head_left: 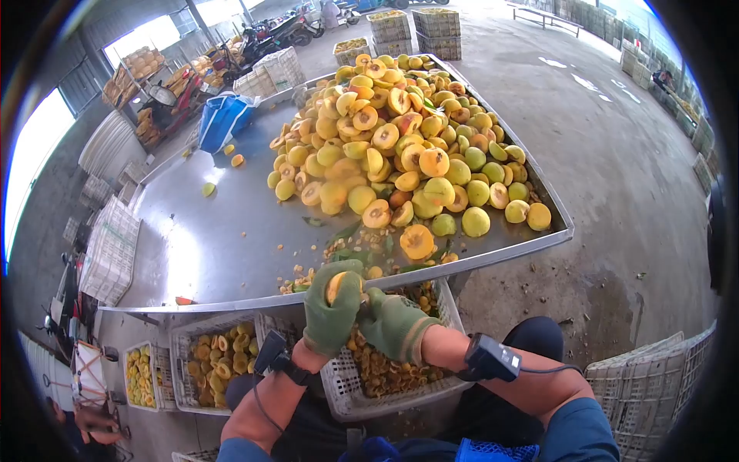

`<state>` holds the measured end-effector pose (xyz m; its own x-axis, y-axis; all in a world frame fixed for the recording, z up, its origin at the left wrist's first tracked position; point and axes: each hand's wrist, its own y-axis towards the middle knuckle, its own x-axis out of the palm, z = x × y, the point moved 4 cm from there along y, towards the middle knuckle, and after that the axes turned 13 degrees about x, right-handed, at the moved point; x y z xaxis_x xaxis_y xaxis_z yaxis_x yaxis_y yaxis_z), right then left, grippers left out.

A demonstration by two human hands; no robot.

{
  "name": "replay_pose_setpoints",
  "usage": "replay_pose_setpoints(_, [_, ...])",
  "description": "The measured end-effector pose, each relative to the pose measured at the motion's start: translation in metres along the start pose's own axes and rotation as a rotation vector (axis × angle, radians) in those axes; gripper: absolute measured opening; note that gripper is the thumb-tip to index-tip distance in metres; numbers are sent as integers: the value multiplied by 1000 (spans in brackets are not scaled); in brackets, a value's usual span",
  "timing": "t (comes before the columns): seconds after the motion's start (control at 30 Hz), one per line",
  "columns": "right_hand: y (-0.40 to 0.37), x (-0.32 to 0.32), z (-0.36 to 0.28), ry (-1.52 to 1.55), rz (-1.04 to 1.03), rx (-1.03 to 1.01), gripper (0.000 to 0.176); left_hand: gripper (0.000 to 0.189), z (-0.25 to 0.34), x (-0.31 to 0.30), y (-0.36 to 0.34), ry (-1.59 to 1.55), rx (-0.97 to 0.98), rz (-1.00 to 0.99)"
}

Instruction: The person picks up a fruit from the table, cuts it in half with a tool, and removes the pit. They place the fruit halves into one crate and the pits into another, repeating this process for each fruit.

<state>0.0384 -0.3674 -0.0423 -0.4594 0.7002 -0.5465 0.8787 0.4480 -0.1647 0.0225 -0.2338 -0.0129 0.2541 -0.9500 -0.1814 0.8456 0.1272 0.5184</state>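
Note:
My left hand point(331, 308), in a green knitted glove, is closed around a yellow peach half point(336, 288). Close beside it, my right hand point(394, 323), gloved the same way, has its fingers curled; whatever they grip is hidden. Both hands are over the front edge of a metal table point(208, 254). A large heap of halved yellow peaches point(385, 138) lies on the table, and one cut half point(417, 242) rests near the front edge. Below my hands, a white plastic crate point(342, 389) holds brownish-yellow scraps point(389, 369).
Left of my legs stand a crate of peach halves point(223, 358) and a smaller one point(146, 377). A blue bag point(223, 122) sits on the table's far left corner. Stacked crates point(654, 385) are at my right. Leaves and bits point(350, 250) litter the table.

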Motion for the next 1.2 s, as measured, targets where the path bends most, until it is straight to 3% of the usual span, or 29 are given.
replay_pose_setpoints(0.13, [-2, -6, 0, 49, -75, 42, 12, 21, 0, 4, -2, -29, -4, 19])
replay_pose_setpoints(0.43, [0, -11, 3, 326, -471, 0, 15, 28, 9, 6, -4, -33, 134, -61])
replay_pose_setpoints(0.47, [-16, -34, -17, 403, -646, 247, 16, 29, 8, 5, -5, -40, 168, -68])
replay_pose_setpoints(0.67, [-21, -46, -21, 364, -789, 298, 25, 46, 6, -2, -2, 38, 309, -205])
replay_pose_setpoints(0.73, [-10, -32, 3, 587, -902, 114, 26, 57, 7, -4, 1, -44, 279, -245])
replay_pose_setpoints(0.8, [-9, -38, -12, 593, -870, 108, 24, 65, 10, -7, 6, -147, 200, -232])
replay_pose_setpoints(0.87, [-20, -51, -27, 387, -696, 310, 20, 69, 13, -1, 3, -287, 55, -157])
replay_pose_setpoints(0.97, [-9, -37, -13, 150, -450, -13, 19, 58, 19, -1, 3, -122, 69, -186])
replay_pose_setpoints(1.07, [-2, -6, 5, 229, -401, -5, 19, 49, 16, -1, 1, 14, -58, -211])
replay_pose_setpoints(1.2, [-6, 0, 6, 481, -595, 134, 19, 42, 15, -1, 0, -4, -35, -194])
